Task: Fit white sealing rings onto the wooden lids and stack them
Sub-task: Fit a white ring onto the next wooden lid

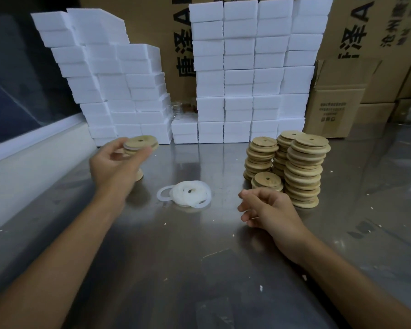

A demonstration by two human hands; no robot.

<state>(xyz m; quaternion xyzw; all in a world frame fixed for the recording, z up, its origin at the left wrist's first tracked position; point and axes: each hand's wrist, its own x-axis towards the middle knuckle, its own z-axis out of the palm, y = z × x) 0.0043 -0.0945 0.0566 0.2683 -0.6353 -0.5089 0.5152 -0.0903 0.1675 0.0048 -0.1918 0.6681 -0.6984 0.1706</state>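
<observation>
My left hand [115,162] holds a round wooden lid [141,144] with a white sealing ring around its rim, raised above the steel table at the left. Part of another wooden lid [139,175] shows on the table just under that hand. A loose pile of white sealing rings [188,194] lies in the middle of the table. Tall stacks of wooden lids [303,172] stand at the right, with a short stack [267,181] in front. My right hand [265,207] hovers near the short stack, fingers loosely curled, holding nothing.
White foam boxes [237,74] are piled high along the back of the steel table [176,257], with cardboard cartons [335,108] behind and at the right. A pale ledge [33,162] borders the table on the left.
</observation>
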